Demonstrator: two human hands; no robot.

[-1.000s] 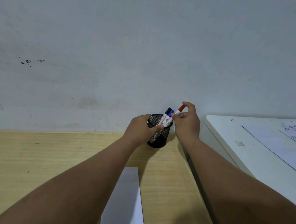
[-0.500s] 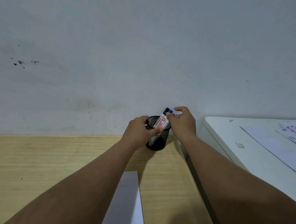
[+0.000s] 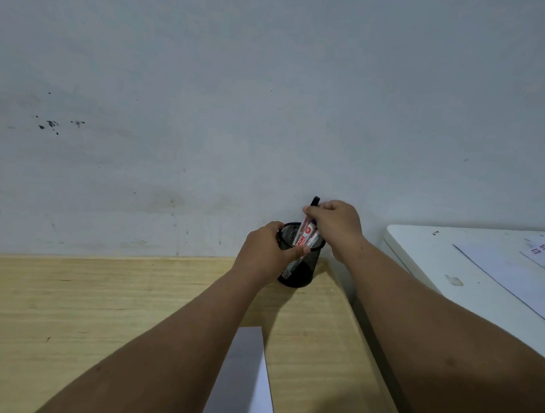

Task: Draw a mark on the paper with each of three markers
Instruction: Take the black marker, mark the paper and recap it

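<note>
A black mesh pen cup (image 3: 302,271) stands on the wooden table by the wall. My left hand (image 3: 262,256) wraps around its left side and rim. White markers (image 3: 306,235) with red print lean inside the cup. My right hand (image 3: 335,227) pinches the upper part of the black-capped marker, whose cap tip (image 3: 315,200) pokes out above my fingers. A white sheet of paper (image 3: 243,378) lies near the table's front, between my forearms.
The wooden table (image 3: 86,307) runs left from the cup. A white table (image 3: 435,262) stands close on the right, carrying printed sheets (image 3: 520,276). A narrow gap separates the two tables. A grey wall rises right behind the cup.
The red-capped marker my right hand held above the cup a second ago has gone down into it. My right hand now pinches the black-capped marker. The left hand kept holding the cup.
</note>
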